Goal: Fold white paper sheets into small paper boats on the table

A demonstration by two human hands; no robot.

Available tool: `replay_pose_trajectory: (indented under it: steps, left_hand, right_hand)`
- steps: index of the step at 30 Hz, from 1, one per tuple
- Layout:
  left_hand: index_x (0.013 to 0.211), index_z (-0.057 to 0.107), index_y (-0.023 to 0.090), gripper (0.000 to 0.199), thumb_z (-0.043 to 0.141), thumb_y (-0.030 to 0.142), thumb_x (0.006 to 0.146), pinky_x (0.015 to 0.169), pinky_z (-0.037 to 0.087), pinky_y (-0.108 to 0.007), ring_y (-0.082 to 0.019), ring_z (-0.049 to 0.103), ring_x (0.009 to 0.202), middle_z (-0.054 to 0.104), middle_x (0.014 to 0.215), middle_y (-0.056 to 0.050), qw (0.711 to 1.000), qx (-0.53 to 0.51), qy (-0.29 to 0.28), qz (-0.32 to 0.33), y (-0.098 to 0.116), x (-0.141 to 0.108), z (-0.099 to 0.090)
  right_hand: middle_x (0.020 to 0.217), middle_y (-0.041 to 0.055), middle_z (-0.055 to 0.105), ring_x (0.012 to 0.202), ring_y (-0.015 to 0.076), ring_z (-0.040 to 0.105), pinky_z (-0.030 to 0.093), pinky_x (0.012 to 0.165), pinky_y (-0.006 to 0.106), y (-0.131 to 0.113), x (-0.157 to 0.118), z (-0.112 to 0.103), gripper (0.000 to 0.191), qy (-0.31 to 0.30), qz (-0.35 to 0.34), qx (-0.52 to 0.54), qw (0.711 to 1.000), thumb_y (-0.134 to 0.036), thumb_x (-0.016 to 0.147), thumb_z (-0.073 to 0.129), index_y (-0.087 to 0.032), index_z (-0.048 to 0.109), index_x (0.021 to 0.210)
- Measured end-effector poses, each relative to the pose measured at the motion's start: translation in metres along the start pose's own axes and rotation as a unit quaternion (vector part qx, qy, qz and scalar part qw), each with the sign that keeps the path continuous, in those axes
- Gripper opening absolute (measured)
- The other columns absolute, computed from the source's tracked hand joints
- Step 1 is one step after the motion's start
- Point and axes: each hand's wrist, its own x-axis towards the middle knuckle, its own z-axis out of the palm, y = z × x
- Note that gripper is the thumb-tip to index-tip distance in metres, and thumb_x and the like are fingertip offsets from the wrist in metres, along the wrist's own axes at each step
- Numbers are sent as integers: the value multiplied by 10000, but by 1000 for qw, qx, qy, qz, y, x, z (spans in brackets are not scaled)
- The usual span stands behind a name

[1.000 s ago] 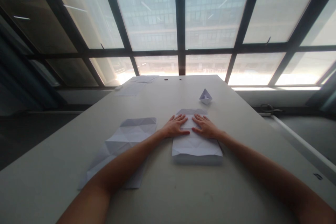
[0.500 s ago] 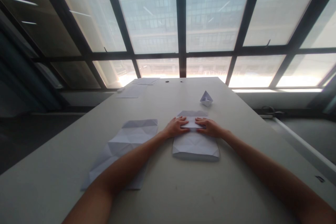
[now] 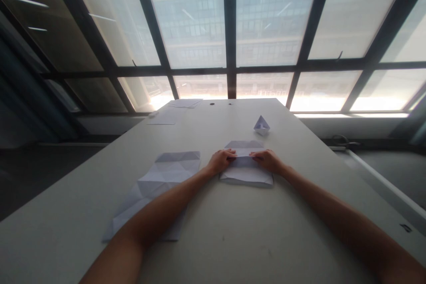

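A creased white paper lies in front of me, with a fold raised across its middle. My left hand pinches the left end of that fold, fingers closed on it. At the right end, my right hand grips the same fold between thumb and fingers. The near edge of the paper curls slightly off the table. To the left, partly under my left forearm, is a larger creased sheet. A small folded paper shape with a pointed top stands beyond my right hand.
Flat white sheets lie at the far left of the white table. Two small dark spots sit near its far edge. Large windows rise behind, and a white rail runs along the right.
Both hands have gone from lying spread on the paper to pinching it. The paper's middle has lifted into a ridge, and its near edge has drawn away from me.
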Motion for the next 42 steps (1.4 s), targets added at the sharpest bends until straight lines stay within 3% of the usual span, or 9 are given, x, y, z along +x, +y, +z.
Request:
replay_pose_trajectory:
  steps: [7, 18, 22, 27, 31, 35, 42]
  left_hand:
    - [1017, 779, 322, 242, 552, 305, 935, 1059, 460, -358, -214, 593, 1250, 700, 1222, 25, 1000, -21, 18, 4, 2, -1, 0]
    - [996, 784, 267, 267, 545, 368, 932, 956, 487, -337, -240, 666, 1105, 741, 1134, -16, 997, -17, 48, -52, 2, 2, -1]
    - [939, 787, 214, 324, 530, 411, 933, 838, 507, -331, -246, 696, 868, 766, 919, -65, 995, -7, 66, -78, 5, 1, -5]
    - [908, 769, 177, 373, 523, 457, 929, 792, 485, -320, -236, 669, 819, 751, 858, -74, 988, -35, 117, -90, 7, 3, -9]
    - [798, 727, 160, 465, 512, 555, 919, 721, 466, -301, -203, 615, 707, 699, 732, -54, 981, -53, 164, -90, 6, 3, -9]
    - [785, 692, 152, 495, 479, 571, 940, 664, 446, -278, -168, 563, 645, 654, 686, -33, 972, -99, 205, -58, 6, 3, -10]
    - [766, 642, 163, 406, 509, 501, 945, 619, 414, -244, -132, 483, 603, 560, 623, 12, 956, -124, 257, -65, 11, 2, -12]
  right_hand:
    - [1063, 35, 761, 981, 290, 725, 533, 901, 417, 7, 0, 4, 288, 37, 12, 3, 999, -364, 929, 543, -287, 773, 1084]
    - [1051, 52, 769, 950, 275, 719, 519, 886, 405, -1, 1, 3, 345, 57, 28, -21, 998, -277, 925, 466, -256, 760, 1103]
    - [1080, 67, 760, 959, 273, 709, 526, 897, 421, 4, 3, 7, 361, 65, 27, 69, 995, -243, 870, 499, -225, 739, 1139]
    - [1076, 106, 749, 967, 290, 689, 537, 877, 439, 13, 4, 8, 366, 125, 58, 179, 974, -391, 820, 618, -175, 730, 1093]
    - [820, 72, 738, 752, 235, 663, 541, 685, 337, 14, 4, 3, 347, 149, 89, 206, 963, -479, 783, 661, -157, 736, 888]
    - [614, 20, 636, 575, 162, 565, 453, 517, 254, 11, 4, 0, 392, 154, 108, 259, 947, -544, 742, 697, -158, 665, 682]
    - [684, 44, 658, 591, 164, 573, 486, 529, 280, 4, 2, -1, 470, 133, 104, 347, 922, -600, 672, 760, -142, 670, 731]
